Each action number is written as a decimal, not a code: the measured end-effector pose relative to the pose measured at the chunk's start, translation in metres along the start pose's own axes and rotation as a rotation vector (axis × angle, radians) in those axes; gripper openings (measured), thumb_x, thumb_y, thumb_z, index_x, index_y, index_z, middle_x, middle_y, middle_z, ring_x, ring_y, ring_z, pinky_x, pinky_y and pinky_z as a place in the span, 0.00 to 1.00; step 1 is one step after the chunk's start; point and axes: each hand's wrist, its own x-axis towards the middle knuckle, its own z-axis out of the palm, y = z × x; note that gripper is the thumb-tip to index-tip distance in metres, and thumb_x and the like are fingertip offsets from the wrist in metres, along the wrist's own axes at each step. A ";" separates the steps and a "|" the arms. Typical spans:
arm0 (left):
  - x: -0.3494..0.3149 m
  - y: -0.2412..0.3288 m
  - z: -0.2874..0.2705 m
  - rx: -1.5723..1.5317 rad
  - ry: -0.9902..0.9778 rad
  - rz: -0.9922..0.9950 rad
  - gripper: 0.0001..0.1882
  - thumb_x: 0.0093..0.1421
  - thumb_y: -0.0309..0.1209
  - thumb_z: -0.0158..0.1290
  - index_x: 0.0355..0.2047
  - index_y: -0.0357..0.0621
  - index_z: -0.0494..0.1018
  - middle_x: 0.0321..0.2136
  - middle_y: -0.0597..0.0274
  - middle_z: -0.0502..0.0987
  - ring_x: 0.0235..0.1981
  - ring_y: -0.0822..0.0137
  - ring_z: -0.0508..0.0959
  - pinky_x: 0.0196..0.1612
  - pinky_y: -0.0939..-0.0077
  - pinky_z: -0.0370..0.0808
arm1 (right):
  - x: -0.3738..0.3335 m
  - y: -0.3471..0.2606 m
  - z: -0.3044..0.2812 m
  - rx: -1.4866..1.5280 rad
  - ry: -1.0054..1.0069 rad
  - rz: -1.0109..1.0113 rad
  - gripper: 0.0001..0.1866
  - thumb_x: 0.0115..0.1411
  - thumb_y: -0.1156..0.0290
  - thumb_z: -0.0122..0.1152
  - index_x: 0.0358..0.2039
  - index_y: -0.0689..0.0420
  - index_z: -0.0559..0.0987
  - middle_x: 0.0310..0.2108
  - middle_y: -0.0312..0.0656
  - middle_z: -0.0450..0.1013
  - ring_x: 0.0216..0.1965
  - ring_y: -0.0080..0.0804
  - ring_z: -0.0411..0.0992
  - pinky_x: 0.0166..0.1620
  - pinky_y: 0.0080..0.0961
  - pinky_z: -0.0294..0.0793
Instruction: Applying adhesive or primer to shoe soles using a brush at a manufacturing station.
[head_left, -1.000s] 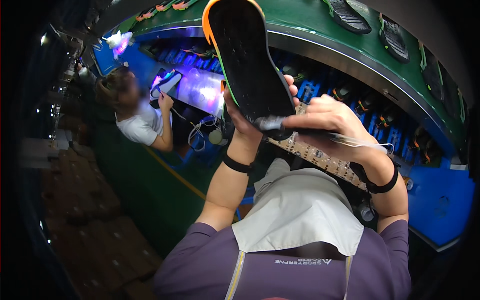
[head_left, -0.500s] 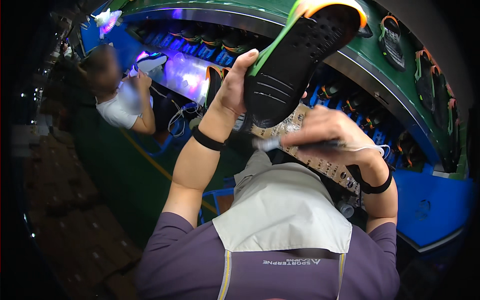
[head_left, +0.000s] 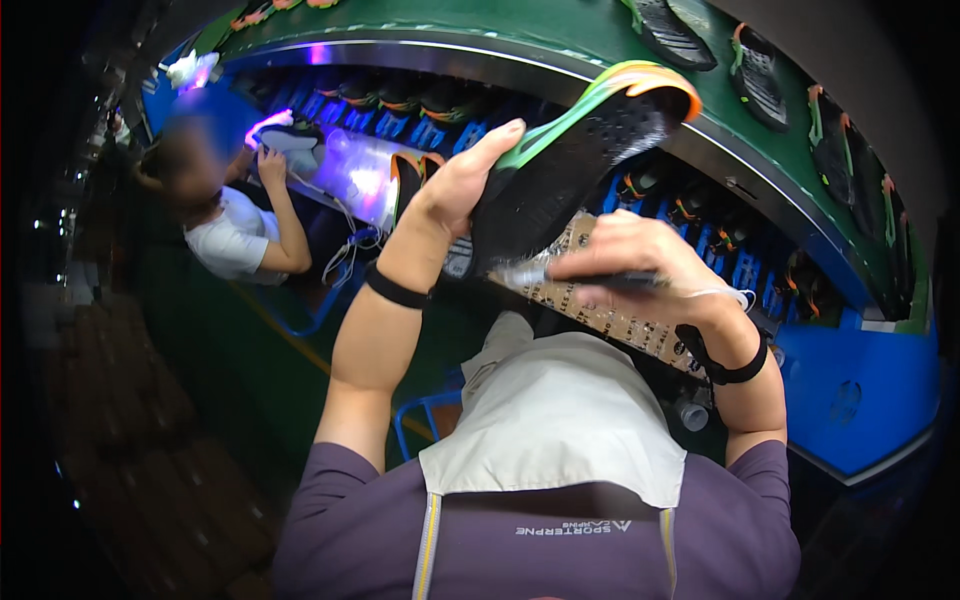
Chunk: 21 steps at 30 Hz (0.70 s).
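The person's left hand is raised with fingers curled around the heel end of a black rubber shoe sole with a green and orange rim, its studded tread facing the camera and its toe tilted up to the right, above the curved green conveyor shelf. The left forearm rises steeply from the lower edge, a black band around the wrist. The right hand is closed around a slim dark brush-like tool, held level with its pale tip pointing left and touching the lower edge of the sole; the wrist bends inward and wears a black strap. Under both hands lies a flat tan perforated board, and nearer the body a pale grey fabric apron over a purple shirt. More dark soles rest on the green shelf, and others sit in blue racks beneath it. To the left, another person in a white shirt works at a glowing violet lamp.
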 end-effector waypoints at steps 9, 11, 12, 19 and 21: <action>-0.026 -0.068 -0.007 -0.265 -0.172 -0.016 0.41 0.76 0.57 0.29 0.73 0.33 0.59 0.60 0.34 0.75 0.56 0.37 0.81 0.59 0.44 0.81 | -0.015 0.041 -0.031 0.144 0.552 0.534 0.12 0.62 0.70 0.72 0.45 0.58 0.88 0.40 0.40 0.86 0.41 0.24 0.80 0.47 0.24 0.79; -0.029 -0.080 -0.004 -0.272 -0.138 -0.033 0.42 0.76 0.58 0.29 0.72 0.33 0.60 0.59 0.34 0.76 0.54 0.36 0.82 0.57 0.44 0.82 | -0.016 0.059 -0.035 0.015 0.715 0.482 0.12 0.62 0.72 0.72 0.46 0.58 0.88 0.39 0.42 0.85 0.40 0.30 0.82 0.46 0.26 0.80; -0.029 -0.082 -0.003 -0.282 -0.093 -0.035 0.42 0.75 0.59 0.28 0.72 0.33 0.60 0.58 0.34 0.77 0.52 0.36 0.83 0.54 0.45 0.84 | -0.015 0.065 -0.027 -0.177 0.690 0.378 0.12 0.60 0.73 0.73 0.45 0.58 0.88 0.38 0.42 0.85 0.38 0.34 0.82 0.45 0.28 0.80; -0.029 -0.087 -0.016 -0.461 0.076 0.117 0.42 0.76 0.58 0.24 0.68 0.33 0.66 0.58 0.40 0.78 0.55 0.46 0.82 0.62 0.46 0.78 | -0.002 0.031 0.045 -0.153 0.188 -0.055 0.20 0.54 0.72 0.74 0.50 0.55 0.85 0.34 0.43 0.81 0.41 0.47 0.78 0.45 0.40 0.79; -0.036 -0.091 -0.024 -0.424 0.006 0.146 0.44 0.76 0.61 0.23 0.70 0.33 0.63 0.60 0.39 0.76 0.58 0.43 0.80 0.65 0.45 0.76 | -0.006 0.017 0.039 0.122 -0.011 0.106 0.18 0.57 0.70 0.74 0.49 0.56 0.86 0.35 0.47 0.82 0.42 0.50 0.79 0.48 0.41 0.80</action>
